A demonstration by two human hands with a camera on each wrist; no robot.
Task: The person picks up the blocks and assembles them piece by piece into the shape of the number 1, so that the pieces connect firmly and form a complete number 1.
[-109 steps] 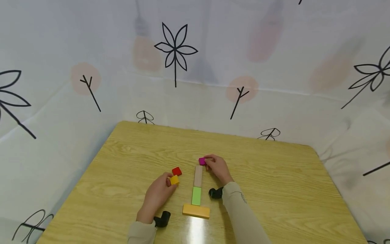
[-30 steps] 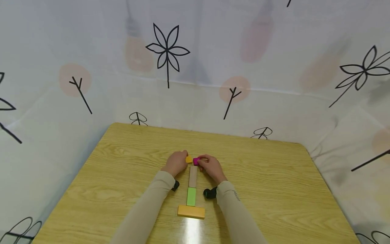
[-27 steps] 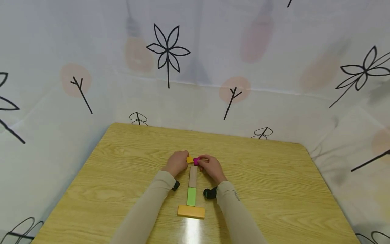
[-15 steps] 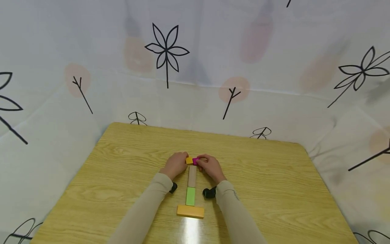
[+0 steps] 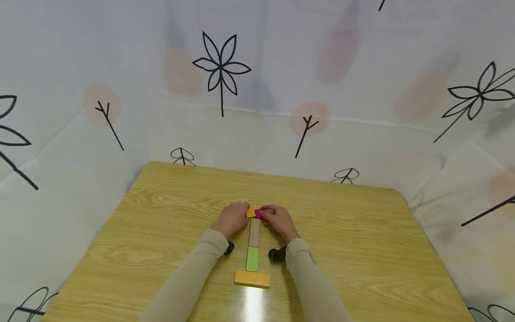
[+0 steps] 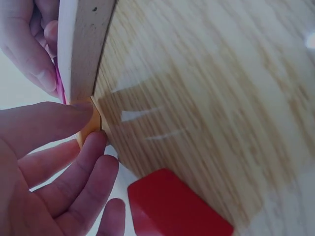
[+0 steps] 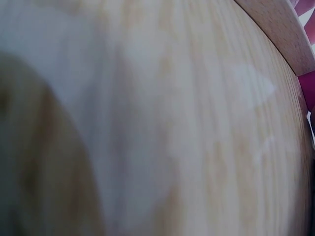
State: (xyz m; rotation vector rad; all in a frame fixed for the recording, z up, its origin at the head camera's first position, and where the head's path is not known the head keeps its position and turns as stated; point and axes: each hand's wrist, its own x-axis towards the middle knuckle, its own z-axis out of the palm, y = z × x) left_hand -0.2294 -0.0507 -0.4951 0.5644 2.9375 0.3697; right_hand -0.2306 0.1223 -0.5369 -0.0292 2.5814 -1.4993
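Note:
In the head view my left hand [image 5: 232,219] pinches a yellow cube [image 5: 251,213] at the far end of a row of blocks. My right hand [image 5: 278,221] pinches a magenta cube [image 5: 258,213], its fingers covering the right part. The two cubes sit side by side, seemingly touching, at the far end of a plain wooden block [image 5: 254,232]. Nearer lie a green block [image 5: 252,259] and, crosswise, a long orange block [image 5: 252,279]. In the left wrist view, thumb and fingers hold the yellow cube [image 6: 90,123] against the plain block's end.
A red block [image 6: 174,206] lies on the table near my left hand in the left wrist view; the left hand or arm hides it in the head view. The wood-grain table [image 5: 346,241] ends at a patterned white curtain [image 5: 257,89].
My left hand has carried the yellow cube forward and right, from beside the red block to the magenta cube. The gap between both cubes has closed. My right hand stays at the magenta cube.

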